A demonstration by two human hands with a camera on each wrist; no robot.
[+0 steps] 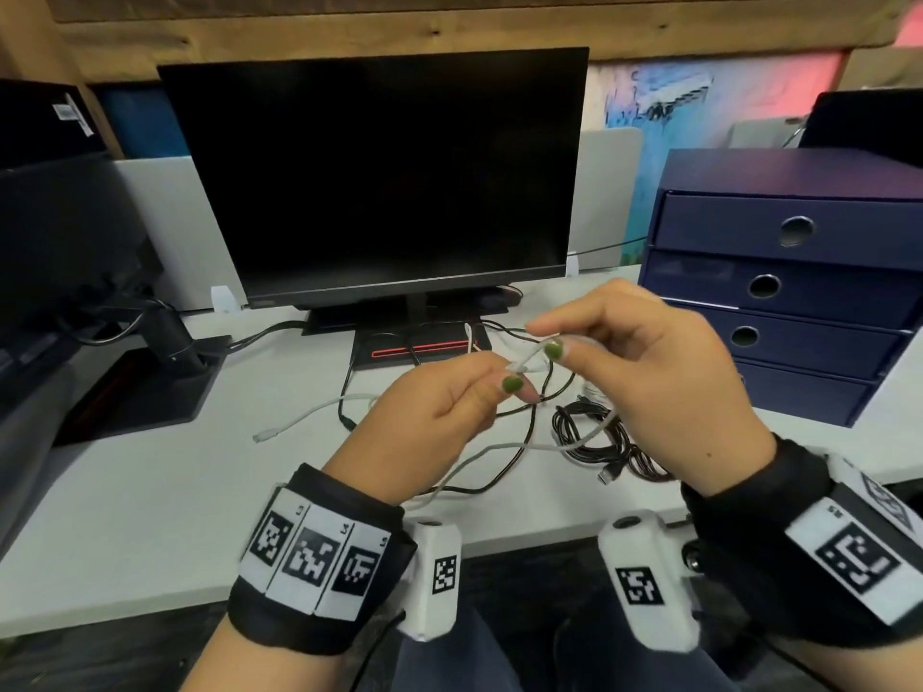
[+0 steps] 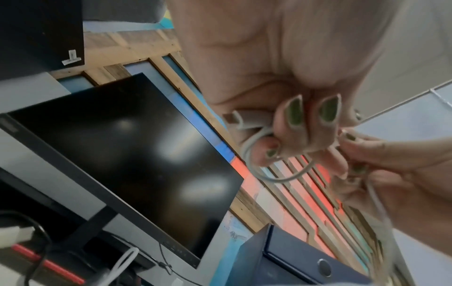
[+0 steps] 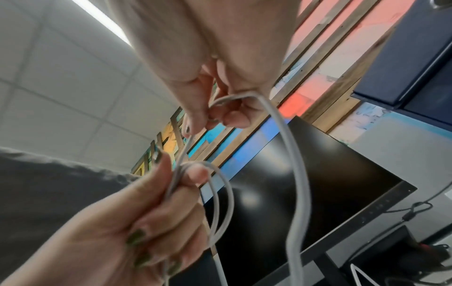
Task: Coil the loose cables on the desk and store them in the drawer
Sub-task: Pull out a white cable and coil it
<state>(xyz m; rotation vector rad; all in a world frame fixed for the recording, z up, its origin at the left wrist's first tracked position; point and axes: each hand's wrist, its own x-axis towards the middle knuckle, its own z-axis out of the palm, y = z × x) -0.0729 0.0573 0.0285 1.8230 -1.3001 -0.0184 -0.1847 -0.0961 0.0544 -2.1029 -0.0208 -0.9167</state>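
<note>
Both hands are raised above the white desk (image 1: 150, 491), each pinching the same white cable (image 1: 530, 359). My left hand (image 1: 449, 412) holds a small loop of it (image 2: 274, 174) with the plug end (image 2: 247, 121) tucked under the curled fingers. My right hand (image 1: 649, 372) pinches the cable between thumb and fingers (image 3: 215, 116); the rest hangs down in a long bend (image 3: 297, 193) to the desk. A second white cable (image 1: 309, 414) lies loose on the desk at the left. A coiled black cable (image 1: 594, 437) lies under my right hand.
A dark monitor (image 1: 379, 172) stands behind the hands, its base (image 1: 419, 349) crossed by black leads. A navy drawer unit (image 1: 789, 287) with all drawers closed sits at the right. Another monitor stand (image 1: 150, 377) is at the left.
</note>
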